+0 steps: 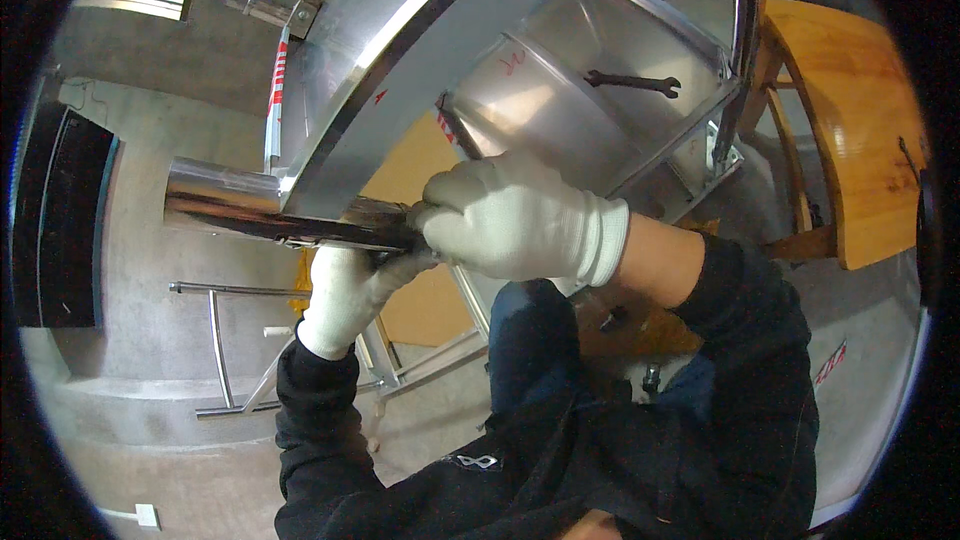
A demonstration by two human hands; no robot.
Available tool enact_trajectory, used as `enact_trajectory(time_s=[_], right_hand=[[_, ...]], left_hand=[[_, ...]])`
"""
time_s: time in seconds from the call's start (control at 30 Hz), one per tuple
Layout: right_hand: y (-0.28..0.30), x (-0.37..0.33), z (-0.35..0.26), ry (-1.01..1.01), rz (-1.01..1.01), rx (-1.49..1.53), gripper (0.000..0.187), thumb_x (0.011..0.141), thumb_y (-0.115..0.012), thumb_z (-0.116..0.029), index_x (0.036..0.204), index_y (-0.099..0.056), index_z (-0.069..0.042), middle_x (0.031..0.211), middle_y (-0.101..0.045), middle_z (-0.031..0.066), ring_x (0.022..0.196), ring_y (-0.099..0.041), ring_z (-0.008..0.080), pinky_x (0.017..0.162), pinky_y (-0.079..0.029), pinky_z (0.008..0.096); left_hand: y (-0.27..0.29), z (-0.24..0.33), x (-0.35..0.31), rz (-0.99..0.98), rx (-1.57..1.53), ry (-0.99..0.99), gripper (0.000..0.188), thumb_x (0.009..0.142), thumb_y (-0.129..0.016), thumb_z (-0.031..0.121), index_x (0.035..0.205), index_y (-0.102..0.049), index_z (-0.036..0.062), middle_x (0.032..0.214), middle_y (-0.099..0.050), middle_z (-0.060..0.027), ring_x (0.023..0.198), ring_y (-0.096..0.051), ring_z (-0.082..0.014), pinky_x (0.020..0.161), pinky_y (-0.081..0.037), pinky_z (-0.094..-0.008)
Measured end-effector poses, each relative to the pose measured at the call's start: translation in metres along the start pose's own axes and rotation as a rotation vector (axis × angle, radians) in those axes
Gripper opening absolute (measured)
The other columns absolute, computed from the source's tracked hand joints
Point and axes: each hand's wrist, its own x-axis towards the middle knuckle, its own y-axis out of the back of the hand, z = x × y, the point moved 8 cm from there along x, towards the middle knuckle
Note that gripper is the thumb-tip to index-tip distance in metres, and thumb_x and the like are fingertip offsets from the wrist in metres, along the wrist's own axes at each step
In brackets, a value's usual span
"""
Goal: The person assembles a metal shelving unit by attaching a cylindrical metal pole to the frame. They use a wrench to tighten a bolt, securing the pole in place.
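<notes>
A shiny round metal tube (pixel 225 198) runs sideways under the edge of a large bright metal frame (pixel 400 90). My left hand (pixel 345 295), in a white glove, is closed on the tube from below near its right end, its fingertips partly hidden. My right hand (pixel 515 215), also white-gloved, is closed at that same end. Whatever sits inside its fingers is hidden; only dark shapes show between the two hands. Beyond my right hand, a dark open-ended wrench (pixel 632 84) lies on a dull metal panel (pixel 570 40).
A wooden chair (pixel 850 120) stands at the right, with a dark tool on it. Brown cardboard (pixel 420 305) is behind my hands. A tubular metal frame (pixel 215 350) stands on the lower left, and a black cabinet (pixel 65 215) at the far left. My knee (pixel 535 340) is below my right hand.
</notes>
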Motion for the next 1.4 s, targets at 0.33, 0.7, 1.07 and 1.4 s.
enact_trajectory(time_s=[0.33, 0.7, 1.07, 1.4], right_hand=[[-0.023, 0.007, 0.018, -0.813, -0.234, 0.941, 0.033, 0.09, -0.061, -0.032, 0.088, -0.067, 0.001, 0.075, -0.067, 0.0177, 0.071, -0.068, 0.0266, 0.066, -0.053, 0.0369], [-0.013, -0.033, 0.055, -0.924, 0.037, 0.756, 0.028, 0.082, -0.073, -0.012, 0.101, -0.064, 0.007, 0.095, -0.07, 0.0134, 0.085, -0.069, 0.0163, 0.079, -0.055, 0.0284], [-0.008, -0.028, 0.021, -0.414, 0.432, 0.292, 0.011, 0.077, -0.07, -0.009, 0.086, -0.065, -0.006, 0.084, -0.064, 0.0111, 0.074, -0.065, 0.0304, 0.064, -0.053, 0.0385], [-0.008, -0.022, -0.001, -0.184, 0.243, 0.017, 0.012, 0.074, -0.067, -0.009, 0.085, -0.065, -0.005, 0.089, -0.065, 0.0095, 0.076, -0.065, 0.0261, 0.063, -0.052, 0.0369]], left_hand=[[0.0, -0.007, -0.001, -0.021, -0.027, -0.083, 0.028, 0.082, -0.078, 0.02, 0.101, -0.068, 0.0025, 0.092, -0.07, -0.0105, 0.083, -0.068, -0.0214, 0.075, -0.054, -0.0337], [-0.003, 0.006, 0.002, -0.012, 0.03, -0.073, 0.029, 0.078, -0.08, 0.017, 0.101, -0.069, 0.0035, 0.095, -0.072, -0.0105, 0.085, -0.069, -0.0227, 0.077, -0.054, -0.0317], [-0.001, 0.003, 0.0, -0.022, 0.055, -0.018, 0.03, 0.078, -0.081, 0.019, 0.101, -0.069, 0.0037, 0.096, -0.072, -0.0103, 0.085, -0.069, -0.0224, 0.075, -0.054, -0.0322], [0.0, 0.0, 0.0, -0.002, 0.024, -0.066, 0.036, 0.076, -0.082, 0.017, 0.105, -0.067, 0.002, 0.096, -0.071, -0.0117, 0.086, -0.07, -0.0223, 0.076, -0.055, -0.033]])
